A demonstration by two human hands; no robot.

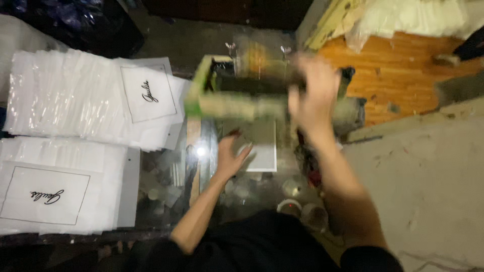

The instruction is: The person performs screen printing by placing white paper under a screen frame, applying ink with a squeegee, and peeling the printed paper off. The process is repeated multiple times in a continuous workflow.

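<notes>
Printing step under way: right hand [313,93] grips green screen frame [237,103], raised; left hand [231,156] flat, open, on white sheet [259,146] mid glass tabletop [166,171]. Next move needs sheet squared under frame

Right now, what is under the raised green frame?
Under the green frame a pale flat sheet lies on the glass table, with the left hand on it. The right hand grips the frame, hiding the sheet's top edge.

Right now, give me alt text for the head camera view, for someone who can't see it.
A person's right hand grips a blurred green-edged frame raised over a glass-topped table, while the left hand rests flat on a white sheet beneath it. Stacks of clear plastic bags with white printed cards lie to the left.
</notes>
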